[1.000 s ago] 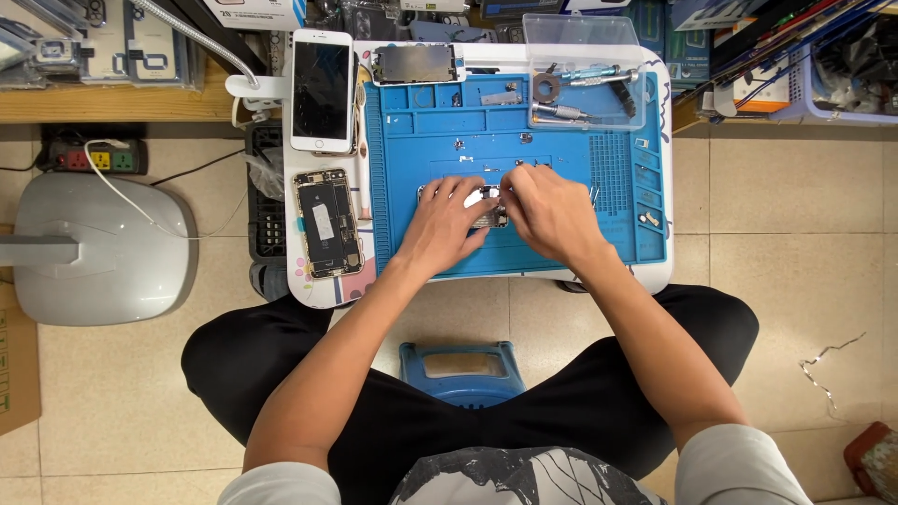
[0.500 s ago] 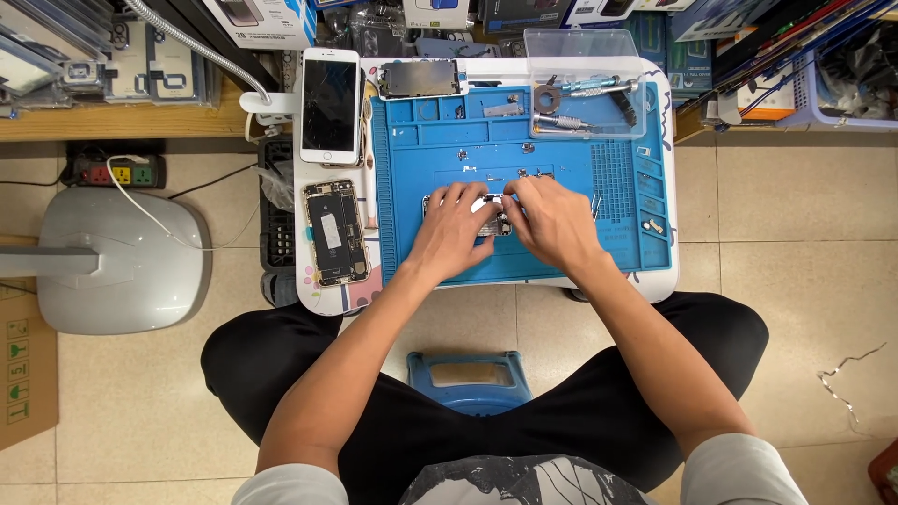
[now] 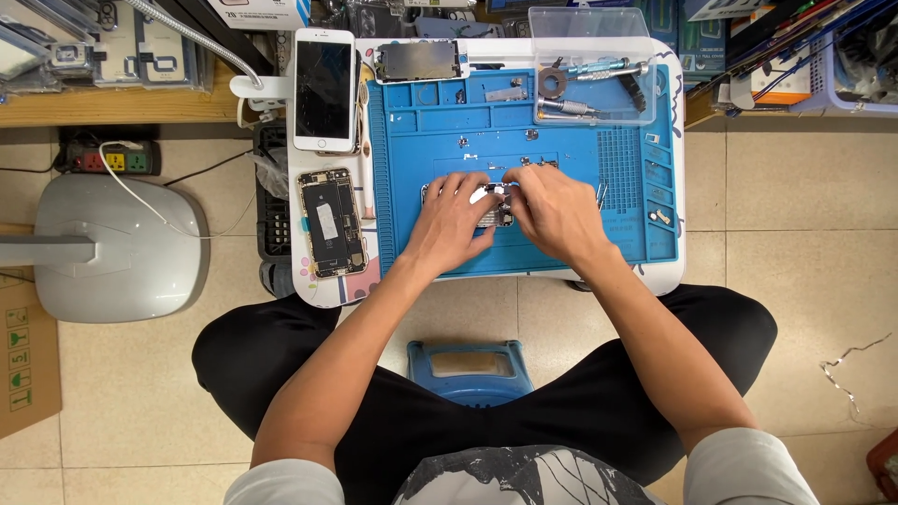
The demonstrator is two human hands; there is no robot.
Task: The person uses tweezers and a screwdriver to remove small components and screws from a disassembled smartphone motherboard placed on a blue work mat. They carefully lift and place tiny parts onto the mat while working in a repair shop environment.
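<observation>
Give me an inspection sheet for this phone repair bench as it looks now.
Surface: blue mat on a low white table.
Job's things: small phone part under both hands, mid-mat.
Clutter: opened phone and white phone left of the mat; clear tray with tools; loose screws.
Hands: left hand and right hand both on the part; grip hidden.
Cables: white cord from the power strip.
Surroundings: tiled floor, grey lamp base, blue stool, cardboard box.
</observation>
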